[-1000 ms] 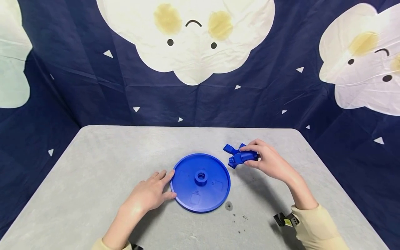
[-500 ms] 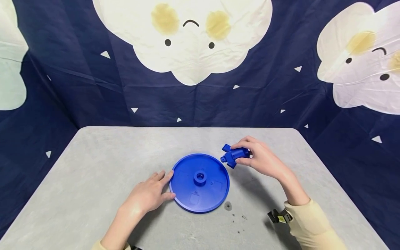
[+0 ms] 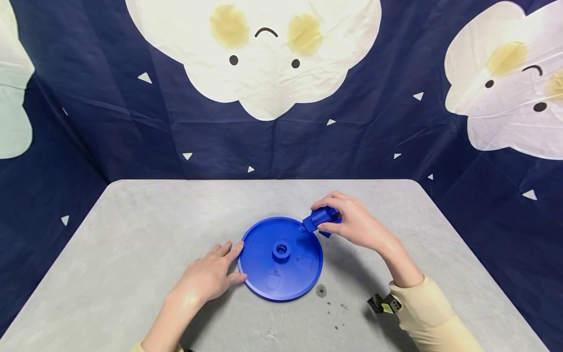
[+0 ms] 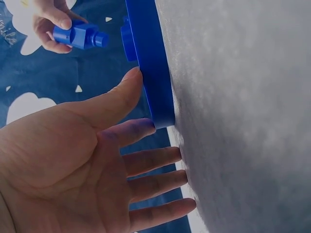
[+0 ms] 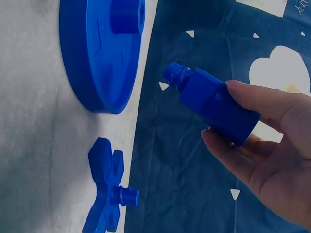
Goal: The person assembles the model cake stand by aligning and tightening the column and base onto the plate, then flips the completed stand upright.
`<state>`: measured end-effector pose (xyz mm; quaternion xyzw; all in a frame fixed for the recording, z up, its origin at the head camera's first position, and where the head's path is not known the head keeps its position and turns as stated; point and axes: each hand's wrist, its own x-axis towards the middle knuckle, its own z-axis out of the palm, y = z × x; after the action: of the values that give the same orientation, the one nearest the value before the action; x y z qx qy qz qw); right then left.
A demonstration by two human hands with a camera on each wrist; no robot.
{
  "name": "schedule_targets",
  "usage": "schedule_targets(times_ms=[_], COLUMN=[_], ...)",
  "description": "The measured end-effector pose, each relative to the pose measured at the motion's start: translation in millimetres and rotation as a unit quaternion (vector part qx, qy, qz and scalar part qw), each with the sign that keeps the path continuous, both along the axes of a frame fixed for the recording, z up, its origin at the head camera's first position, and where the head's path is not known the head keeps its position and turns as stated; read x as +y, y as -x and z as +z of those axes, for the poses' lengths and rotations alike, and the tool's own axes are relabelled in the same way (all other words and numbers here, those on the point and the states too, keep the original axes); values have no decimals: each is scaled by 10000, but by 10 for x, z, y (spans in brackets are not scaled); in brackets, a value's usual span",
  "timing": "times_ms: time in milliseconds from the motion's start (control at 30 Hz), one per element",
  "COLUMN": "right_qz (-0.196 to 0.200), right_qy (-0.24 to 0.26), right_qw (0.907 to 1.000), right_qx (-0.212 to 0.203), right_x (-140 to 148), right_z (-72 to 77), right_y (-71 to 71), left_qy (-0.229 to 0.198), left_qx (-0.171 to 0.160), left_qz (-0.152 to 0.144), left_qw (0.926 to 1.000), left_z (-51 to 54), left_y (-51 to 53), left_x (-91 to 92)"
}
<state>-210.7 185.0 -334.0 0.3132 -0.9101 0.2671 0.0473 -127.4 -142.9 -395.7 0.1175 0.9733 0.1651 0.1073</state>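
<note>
A round blue plastic disc (image 3: 259,269) with a raised rim lies on the table. At its centre stands a short hub (image 3: 281,250) with a hole. My left hand (image 3: 207,275) touches the disc's left rim with thumb and forefinger, its fingers extended. Above the disc's upper right rim, my right hand (image 3: 357,222) grips a blue blocky piece (image 5: 218,104) between thumb and fingers. The piece's narrow round stepped tip (image 5: 176,76) points down-left, apart from the hub. A blue cross-shaped piece with a peg (image 5: 103,187) lies on the table, mostly hidden behind my right hand in the head view.
The grey table (image 3: 176,210) has rounded back corners. Dark blue cloth (image 3: 145,132) with white clouds hangs behind and at both sides. Small dark marks (image 3: 321,291) spot the tabletop near the disc. A black wrist device (image 3: 383,304) hangs below my right sleeve.
My right hand has carried the blocky piece leftward, from beside the cross-shaped piece to above the disc's rim. The left hand and the disc have stayed in place.
</note>
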Motion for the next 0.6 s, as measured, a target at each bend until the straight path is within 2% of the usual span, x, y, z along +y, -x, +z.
schedule_targets(times_ms=[367,600], right_qz=[126,204], right_qy=[162,244], right_qw=[9998,9989], right_qx=[15,-333], right_x=[-203,-354], right_z=[-22,-15], right_y=[-59,-91], left_qy=[-12,-20], left_qx=[-60,-44], left_qz=[-40,-119], left_qw=[10000,9999], left_z=[-14,-15], left_y=[8,19], left_x=[5,-16])
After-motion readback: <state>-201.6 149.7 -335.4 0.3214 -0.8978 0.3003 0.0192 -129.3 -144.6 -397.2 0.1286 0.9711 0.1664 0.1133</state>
